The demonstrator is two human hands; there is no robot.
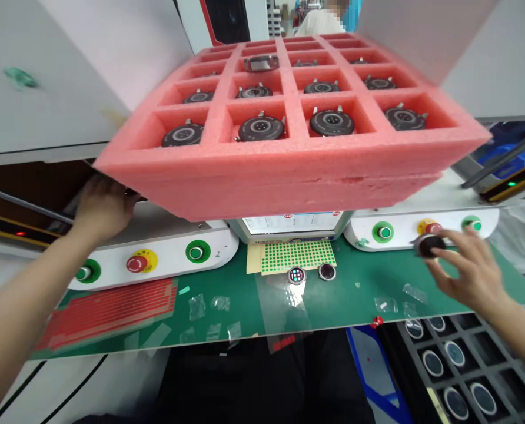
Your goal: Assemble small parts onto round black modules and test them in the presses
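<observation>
Largest in the view, the green tabletop [355,306] is spread beneath the other things. Above it, a pink foam tray [289,182] is seen, its compartments filled in the nearer rows with dark round watch bodies [261,128]; farther back, one watch body [261,63] is perched higher than its neighbours. At the lower right, a black tray [462,372] is partly filled with round watch faces. The tabletop is flanked at its far side by a left white panel [168,259] and a right white panel [401,227], each fitted with green buttons and a red one. Between them, a lit monitor [293,222] is partly covered by the foam tray. At the left, a red-striped sheet [112,312] is laid flat.

The left hand [103,203] is placed in the dark opening by the foam tray's left corner; its fingertips are hidden, so whether anything is gripped cannot be told. By the right hand [469,265], a dark round watch [429,245] is pinched between thumb and fingers, over the tabletop in front of the right white panel.

A green-dotted sheet [298,256] is laid below the monitor. At its near edge, a lit watch [296,275] and an unlit watch [327,271] are set side by side, apart.
</observation>
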